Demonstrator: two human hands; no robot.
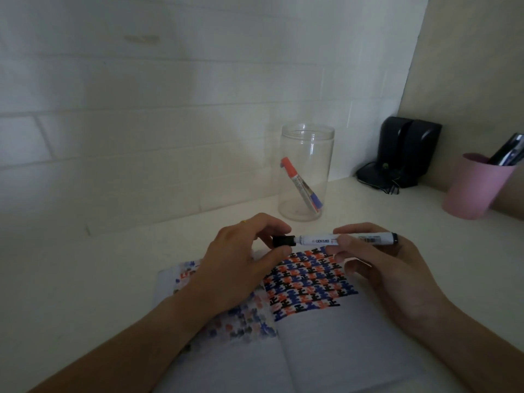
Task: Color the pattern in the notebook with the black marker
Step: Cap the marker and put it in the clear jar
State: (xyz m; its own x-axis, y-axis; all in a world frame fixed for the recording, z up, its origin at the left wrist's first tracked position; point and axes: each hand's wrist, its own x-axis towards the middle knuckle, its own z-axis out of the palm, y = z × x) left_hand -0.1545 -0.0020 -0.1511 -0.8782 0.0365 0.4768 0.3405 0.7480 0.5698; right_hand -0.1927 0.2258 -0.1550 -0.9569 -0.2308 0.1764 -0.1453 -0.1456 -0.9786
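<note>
An open notebook (326, 341) lies on the desk in front of me. Its right page carries a pattern (312, 282) of black, blue and orange shapes. I hold the black marker (320, 240) level above the page's top edge. My right hand (380, 268) grips its white barrel. My left hand (241, 259) pinches the black cap (283, 241) at the marker's left end. The cap sits against the barrel; I cannot tell whether it is fully seated.
A clear plastic jar (306, 171) behind the notebook holds an orange and a blue marker. A pink cup (476, 185) with pens stands at the right. A black device (402, 154) with cables sits in the corner. A white wall runs close behind.
</note>
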